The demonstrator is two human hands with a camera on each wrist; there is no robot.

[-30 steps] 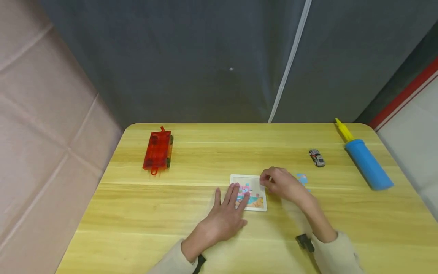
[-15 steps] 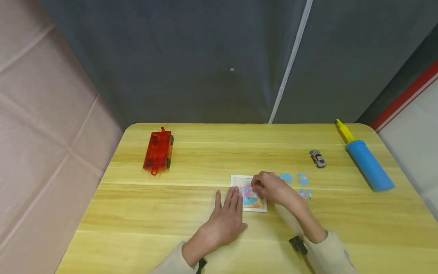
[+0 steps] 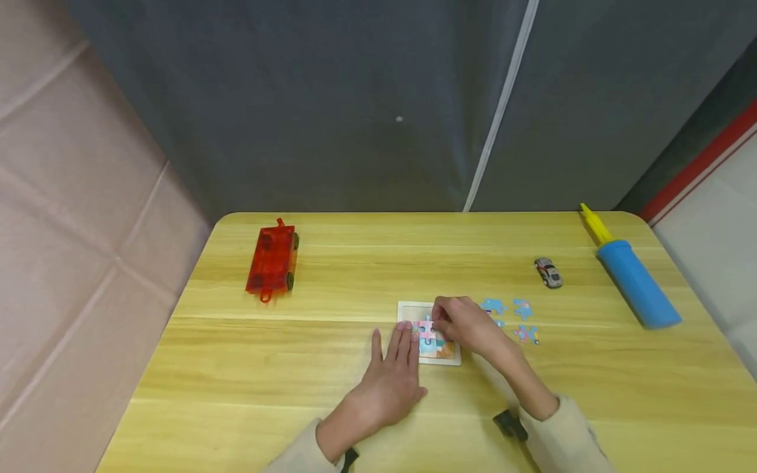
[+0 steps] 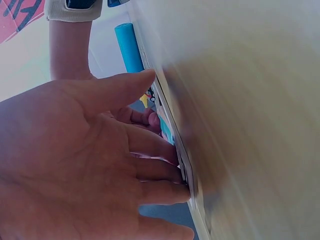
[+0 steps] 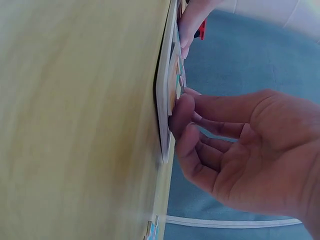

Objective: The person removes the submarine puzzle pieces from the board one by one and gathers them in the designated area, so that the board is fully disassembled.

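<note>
A small jigsaw puzzle in a white-rimmed tray (image 3: 439, 362) lies on the table, its lower part filled with pink, blue and tan pieces. My left hand (image 3: 391, 382) lies flat across the tray's left side, straight fingertips resting on the pieces. At the tray's right side my right hand (image 3: 470, 324) has thumb and forefinger together, pinching a puzzle piece against the pink middle piece (image 3: 426, 330). The fingers hide most of the pinched piece. In the right wrist view the right hand (image 5: 245, 145) has its other fingers curled beside the tray edge (image 5: 163, 100).
Several loose puzzle pieces (image 3: 524, 309) lie right of the tray. Beyond them are a small silver toy car (image 3: 548, 272) and a blue pump (image 3: 639, 284) with a yellow nozzle. A red toy wagon (image 3: 272, 260) stands at the left. A grey curtain (image 3: 331, 118) hangs behind the table.
My right hand has moved left from the tray's right rim over the puzzle, uncovering loose pieces. The left fingers have drawn together and shifted slightly, showing more of the middle pieces.
</note>
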